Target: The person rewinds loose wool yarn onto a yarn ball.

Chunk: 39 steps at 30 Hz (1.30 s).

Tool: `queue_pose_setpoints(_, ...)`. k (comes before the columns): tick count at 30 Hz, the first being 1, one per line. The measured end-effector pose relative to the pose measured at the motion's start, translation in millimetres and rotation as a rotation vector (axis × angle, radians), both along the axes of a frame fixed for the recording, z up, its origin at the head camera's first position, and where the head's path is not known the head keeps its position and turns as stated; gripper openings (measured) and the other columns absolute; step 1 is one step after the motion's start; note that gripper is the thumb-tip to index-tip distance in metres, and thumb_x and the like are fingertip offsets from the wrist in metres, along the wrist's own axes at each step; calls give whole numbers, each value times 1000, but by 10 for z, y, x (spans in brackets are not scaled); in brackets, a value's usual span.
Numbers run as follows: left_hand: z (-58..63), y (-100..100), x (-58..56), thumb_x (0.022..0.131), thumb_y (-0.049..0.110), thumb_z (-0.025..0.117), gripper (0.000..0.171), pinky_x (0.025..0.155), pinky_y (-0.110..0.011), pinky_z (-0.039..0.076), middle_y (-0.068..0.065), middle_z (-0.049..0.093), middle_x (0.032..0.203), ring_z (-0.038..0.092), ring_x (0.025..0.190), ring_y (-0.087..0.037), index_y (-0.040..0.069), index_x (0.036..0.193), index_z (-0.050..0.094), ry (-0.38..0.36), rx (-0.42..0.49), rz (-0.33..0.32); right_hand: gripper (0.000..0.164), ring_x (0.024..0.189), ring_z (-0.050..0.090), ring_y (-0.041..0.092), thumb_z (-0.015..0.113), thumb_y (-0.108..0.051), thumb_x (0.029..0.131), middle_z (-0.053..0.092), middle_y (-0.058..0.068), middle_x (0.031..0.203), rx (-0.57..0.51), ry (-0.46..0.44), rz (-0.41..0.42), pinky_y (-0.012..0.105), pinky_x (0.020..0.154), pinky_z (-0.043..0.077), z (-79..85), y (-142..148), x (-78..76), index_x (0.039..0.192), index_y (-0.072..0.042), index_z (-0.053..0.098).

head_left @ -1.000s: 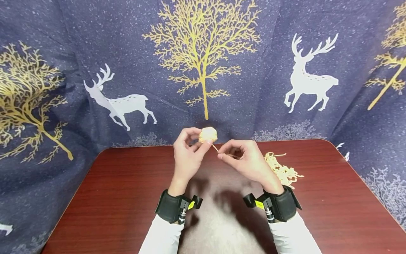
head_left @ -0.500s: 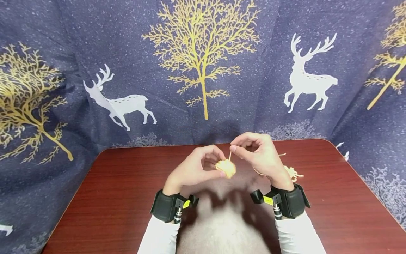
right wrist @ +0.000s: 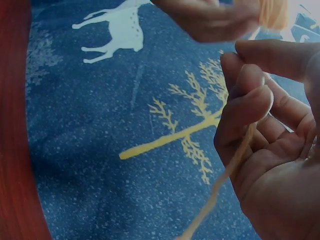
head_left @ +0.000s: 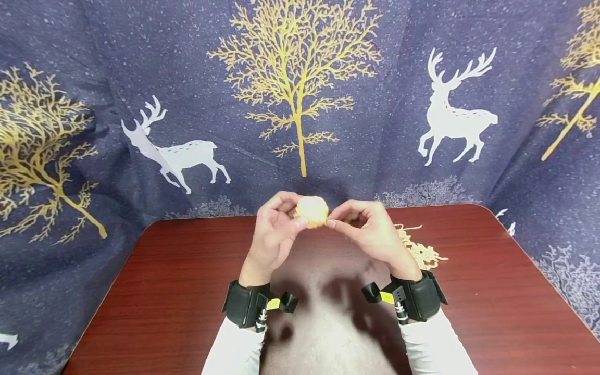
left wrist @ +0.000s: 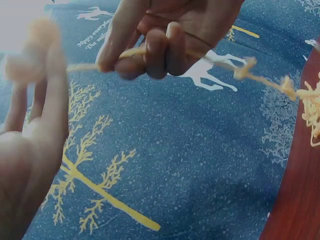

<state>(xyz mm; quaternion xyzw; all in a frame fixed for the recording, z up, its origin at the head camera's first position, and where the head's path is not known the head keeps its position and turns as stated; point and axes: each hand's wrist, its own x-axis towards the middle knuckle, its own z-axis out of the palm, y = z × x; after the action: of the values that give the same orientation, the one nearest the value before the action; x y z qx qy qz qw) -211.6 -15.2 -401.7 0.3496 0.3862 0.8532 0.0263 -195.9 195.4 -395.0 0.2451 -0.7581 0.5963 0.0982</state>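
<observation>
A small cream-yellow ball of yarn [head_left: 312, 209] is held up above the far side of the table, its strands wound over one another. My left hand [head_left: 274, 234] grips it between thumb and fingers. Just to its right, my right hand [head_left: 367, 229] pinches the yarn strand [left wrist: 82, 66] between thumb and forefinger. In the right wrist view the strand also runs out under the curled fingers [right wrist: 245, 107] of that hand. Knots or kinks show along the strand in the left wrist view, where it leads toward the loose yarn pile [left wrist: 312, 107]. The left hand and ball are blurred there.
Loose tangled yarn [head_left: 422, 252] lies on the red-brown table [head_left: 178, 291], behind and right of the right forearm. A dark blue cloth [head_left: 262, 156] with trees and deer hangs beyond the table's far edge. Each wrist wears a black camera strap [head_left: 246, 304].
The ball first went down and right while the right hand rose with the strand. Now the ball is back up and left, and the right hand has come lower beside it.
</observation>
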Motion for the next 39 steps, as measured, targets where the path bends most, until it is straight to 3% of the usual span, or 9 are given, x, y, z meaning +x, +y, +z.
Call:
queue_pose_setpoints(3, 12, 10, -12, 85, -16, 54, 34, 84, -30, 60, -9, 65, 109, 65, 98, -20, 7, 109, 63, -119, 102, 128, 7, 62, 60, 15, 78, -5, 87, 70, 2, 78, 69, -1, -33, 25, 53, 50, 21, -63, 20, 92, -9, 76)
queue_pose_setpoints(6, 9, 22, -46, 84, -15, 63, 30, 83, -29, 60, -9, 64, 106, 66, 96, -20, 4, 106, 63, -156, 77, 343, 7, 64, 61, 17, 79, -8, 87, 70, -1, 77, 128, -3, -50, 26, 55, 51, 39, -98, 45, 92, -12, 76)
queue_pose_setpoints(10, -36, 31, -94, 80, -13, 74, 29, 81, -29, 61, -9, 64, 103, 66, 92, -18, -5, 105, 62, -94, -181, 646, 9, 63, 61, 17, 79, -9, 87, 68, -4, 75, 175, 9, -61, 27, 54, 52, 63, -100, 82, 91, -16, 76)
queue_pose_setpoints(14, -97, 29, -117, 80, -6, 80, 33, 80, -33, 62, -15, 64, 103, 64, 91, -21, -7, 106, 61, 29, -456, 732, 10, 62, 61, 15, 79, -7, 87, 68, -4, 74, 164, 36, -50, 26, 53, 51, 79, -62, 102, 91, -16, 76)
queue_pose_setpoints(23, -181, -4, -119, 78, 1, 84, 31, 82, -33, 61, -8, 68, 95, 67, 88, -20, 3, 102, 64, 218, -798, 538, 10, 53, 52, 9, 74, 7, 86, 67, 6, 70, -134, 3, 32, 23, 43, 43, 30, 62, 23, 93, 1, 74)
queue_pose_setpoints(29, -156, -14, -70, 79, 4, 85, 31, 80, -31, 61, -3, 68, 95, 68, 88, -16, 7, 102, 64, 292, -938, 220, 18, 50, 45, 9, 67, 12, 87, 66, 3, 71, -494, -79, 110, 21, 41, 32, -11, 90, -32, 92, -3, 75)
queue_pose_setpoints(32, -129, -23, -37, 80, 4, 84, 31, 82, -35, 61, -4, 70, 95, 68, 89, -16, 7, 103, 63, 276, -902, 35, 15, 52, 45, 9, 66, 9, 90, 69, 5, 76, -603, -113, 112, 20, 44, 33, -29, 96, -56, 94, -3, 74)
queue_pose_setpoints(35, -92, -37, -7, 80, -2, 82, 31, 84, -42, 61, -10, 72, 97, 69, 91, -18, 3, 105, 63, 266, -779, -110, 15, 51, 46, 7, 69, 6, 91, 68, 2, 74, -603, -137, 49, 18, 44, 33, -53, 98, -82, 93, -7, 75)
queue_pose_setpoints(39, -50, -54, 9, 79, -10, 78, 33, 86, -42, 60, -15, 70, 103, 68, 96, -21, -5, 107, 61, 279, -548, -192, 10, 49, 47, 6, 72, 5, 89, 68, 0, 71, -480, -133, -25, 17, 40, 35, -98, 95, -121, 92, -4, 76)
